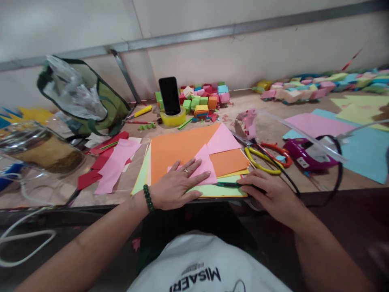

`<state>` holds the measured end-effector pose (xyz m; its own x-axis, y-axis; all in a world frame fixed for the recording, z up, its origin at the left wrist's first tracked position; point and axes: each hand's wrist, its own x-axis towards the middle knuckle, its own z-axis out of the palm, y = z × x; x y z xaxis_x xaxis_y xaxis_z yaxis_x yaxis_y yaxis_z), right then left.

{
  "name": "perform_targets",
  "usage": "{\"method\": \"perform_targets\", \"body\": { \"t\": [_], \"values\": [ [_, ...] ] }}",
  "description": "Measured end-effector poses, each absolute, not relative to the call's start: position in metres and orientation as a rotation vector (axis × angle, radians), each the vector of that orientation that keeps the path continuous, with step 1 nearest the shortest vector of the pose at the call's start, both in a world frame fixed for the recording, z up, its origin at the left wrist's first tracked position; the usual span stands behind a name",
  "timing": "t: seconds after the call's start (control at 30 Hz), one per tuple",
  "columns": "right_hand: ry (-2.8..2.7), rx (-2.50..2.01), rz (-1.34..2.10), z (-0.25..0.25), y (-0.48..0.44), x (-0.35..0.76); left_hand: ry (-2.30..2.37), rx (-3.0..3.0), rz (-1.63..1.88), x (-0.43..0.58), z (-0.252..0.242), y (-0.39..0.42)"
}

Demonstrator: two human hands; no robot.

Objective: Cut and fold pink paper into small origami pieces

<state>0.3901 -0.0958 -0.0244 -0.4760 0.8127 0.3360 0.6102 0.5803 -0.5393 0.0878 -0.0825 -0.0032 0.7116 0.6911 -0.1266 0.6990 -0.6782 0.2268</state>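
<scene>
My left hand (179,182) lies flat with fingers spread on a folded pink paper piece (204,162), pressing it against the orange sheet (179,142). Pale green and yellow sheets (225,190) stick out from under the orange one at the front edge. In my right hand (270,192), closed fingers grip a slim dark green pen-like tool (227,184); its tip points left towards the pink paper, and its exact kind is unclear. Another pink triangle (225,140) rests at the stack's upper right corner. Yellow-handled scissors (263,162) lie just beyond my right hand.
Orange-handled scissors (281,156) and a purple device with a black cable (306,154) are at right. A phone (169,95) stands in a yellow tape roll (173,118), before folded paper cubes (196,103). Left are pink strips (117,166), a jar (42,150) and a green bag (112,109).
</scene>
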Motion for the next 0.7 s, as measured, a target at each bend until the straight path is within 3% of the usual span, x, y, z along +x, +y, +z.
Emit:
{"method": "perform_targets", "body": {
  "t": [0.7],
  "values": [
    [-2.212, -1.288, 0.365, -0.029, -0.108, 0.409, 1.056, 2.662, -0.084, 0.082, 0.016, -0.088]
  ]
}}
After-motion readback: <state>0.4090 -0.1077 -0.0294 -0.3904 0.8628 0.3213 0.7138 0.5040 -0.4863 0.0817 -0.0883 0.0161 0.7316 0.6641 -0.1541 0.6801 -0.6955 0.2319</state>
